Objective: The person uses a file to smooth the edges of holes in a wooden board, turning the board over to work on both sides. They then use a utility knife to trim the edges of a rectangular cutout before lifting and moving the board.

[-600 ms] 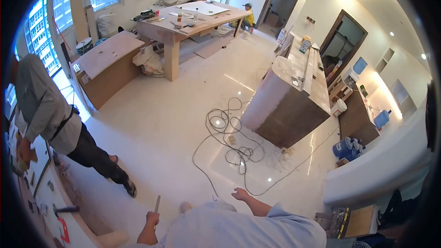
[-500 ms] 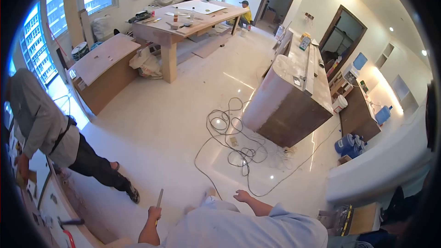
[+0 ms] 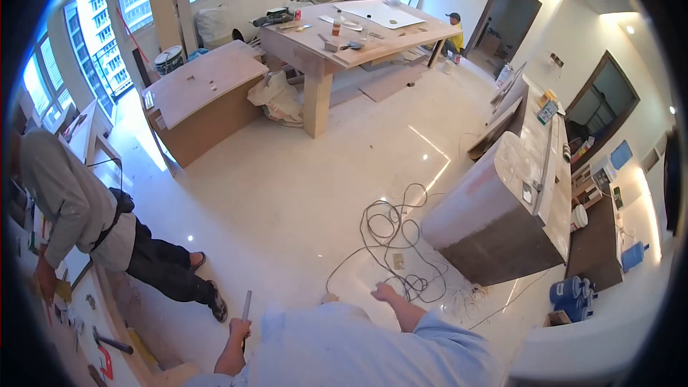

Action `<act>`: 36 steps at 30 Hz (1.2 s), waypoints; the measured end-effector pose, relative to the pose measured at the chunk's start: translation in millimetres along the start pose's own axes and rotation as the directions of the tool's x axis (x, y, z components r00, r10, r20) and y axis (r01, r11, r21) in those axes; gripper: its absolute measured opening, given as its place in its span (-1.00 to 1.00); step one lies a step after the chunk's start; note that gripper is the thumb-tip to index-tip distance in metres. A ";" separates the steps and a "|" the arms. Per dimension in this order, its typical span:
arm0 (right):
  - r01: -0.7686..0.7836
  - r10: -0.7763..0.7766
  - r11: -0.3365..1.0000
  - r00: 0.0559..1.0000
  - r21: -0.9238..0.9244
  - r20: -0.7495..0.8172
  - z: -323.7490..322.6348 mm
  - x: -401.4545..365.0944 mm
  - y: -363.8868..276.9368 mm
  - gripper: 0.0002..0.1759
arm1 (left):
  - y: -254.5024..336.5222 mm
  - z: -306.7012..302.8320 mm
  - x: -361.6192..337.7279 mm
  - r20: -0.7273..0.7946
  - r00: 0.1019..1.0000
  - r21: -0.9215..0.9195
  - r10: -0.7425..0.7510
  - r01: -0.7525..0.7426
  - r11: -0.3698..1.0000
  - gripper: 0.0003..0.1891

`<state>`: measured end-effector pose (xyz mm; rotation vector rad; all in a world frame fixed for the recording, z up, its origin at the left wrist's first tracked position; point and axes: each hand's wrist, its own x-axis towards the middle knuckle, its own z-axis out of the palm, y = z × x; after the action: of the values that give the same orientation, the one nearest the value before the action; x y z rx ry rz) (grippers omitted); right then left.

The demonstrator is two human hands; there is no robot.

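My left hand (image 3: 240,328) is closed round the handle of what looks like a flat file (image 3: 247,306). Its long, narrow grey blade points up and away from me, while the fist covers most of the handle. Out in front of my body, my right hand (image 3: 385,292) holds nothing that I can see, with its fingers loosely apart. Beyond it a dark cable (image 3: 387,223) lies in loose coils on the shiny floor (image 3: 287,208); the hand appears above the floor, apart from the coils.
At left, a person in grey (image 3: 72,201) leans over a workbench (image 3: 93,315) with a hammer (image 3: 113,340) and a red clamp (image 3: 107,364). A large wooden table (image 3: 315,50) stands ahead. A curved counter (image 3: 494,222) is on the right. Another person (image 3: 454,32) crouches far back.
My view has turned left, so the room has shifted right and the workbench shows more. The file stays in my left hand. The person in grey remains bent at the workbench.
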<state>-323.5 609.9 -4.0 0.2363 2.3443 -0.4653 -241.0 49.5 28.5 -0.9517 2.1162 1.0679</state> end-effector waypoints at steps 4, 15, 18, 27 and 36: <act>0.023 0.146 0.924 0.902 0.382 -0.407 -112.6 60.7 -33.7 -0.04 | -30.1 -2.0 62.6 0.411 0.872 0.849 0.266 -0.472 0.238 -0.68; 0.248 0.472 0.395 0.771 0.885 -0.427 -240.3 46.3 -40.1 -0.59 | 174.6 -84.5 205.8 -0.013 0.999 0.452 0.034 -0.024 0.892 -0.53; 0.075 0.465 0.214 0.869 0.974 -0.169 -214.6 61.8 -80.8 -0.79 | 269.5 -100.3 239.8 -0.177 0.908 0.262 0.380 -0.328 0.907 -0.62; 0.497 -0.352 0.758 0.857 0.422 -0.376 -223.9 168.8 -470.1 -0.32 | 500.6 -176.7 234.1 0.098 0.843 -0.800 0.528 -0.249 0.546 -0.75; -0.058 -0.685 0.262 0.692 0.963 0.228 -332.7 245.5 -640.8 -0.52 | 568.0 -242.6 310.1 0.225 0.783 -0.927 0.580 -0.011 0.375 -0.72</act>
<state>-899.3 162.1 218.5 0.0376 1.1229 -1.8525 -915.3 -16.5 165.1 -0.4925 1.1320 2.4945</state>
